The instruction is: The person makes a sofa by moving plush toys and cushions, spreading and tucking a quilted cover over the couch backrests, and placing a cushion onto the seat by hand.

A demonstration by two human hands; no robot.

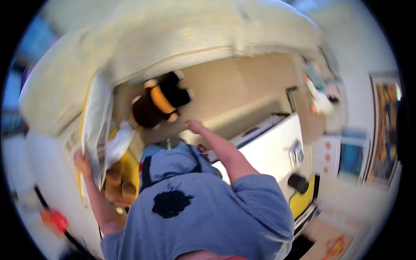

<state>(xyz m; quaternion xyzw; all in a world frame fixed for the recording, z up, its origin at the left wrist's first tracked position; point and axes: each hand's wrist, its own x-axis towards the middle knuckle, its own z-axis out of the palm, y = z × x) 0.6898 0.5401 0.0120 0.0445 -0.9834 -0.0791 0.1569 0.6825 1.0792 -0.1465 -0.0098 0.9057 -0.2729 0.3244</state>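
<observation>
On the left, my left hand [82, 162] is closed around the edge of a white, yellow-trimmed panel [96, 115], which looks soft. My right hand [195, 126] hangs in front of my body with its fingers curled in; no object shows in it, though it is slightly blurred. Beyond it a dark brown and black plush toy [147, 110] with an orange band lies on the beige floor [234, 82], apart from the hand. Below the panel are a white cloth-like thing [121, 141] and a brown plush-like thing [118, 188], partly hidden by my left arm and body.
A large pale padded sofa-like piece [182, 32] curves along the far side. To my right stands a white table [273, 147] with a black cup-shaped object [298, 183]. A white plush-like toy [320, 102] lies farther right, near a framed picture [385, 130].
</observation>
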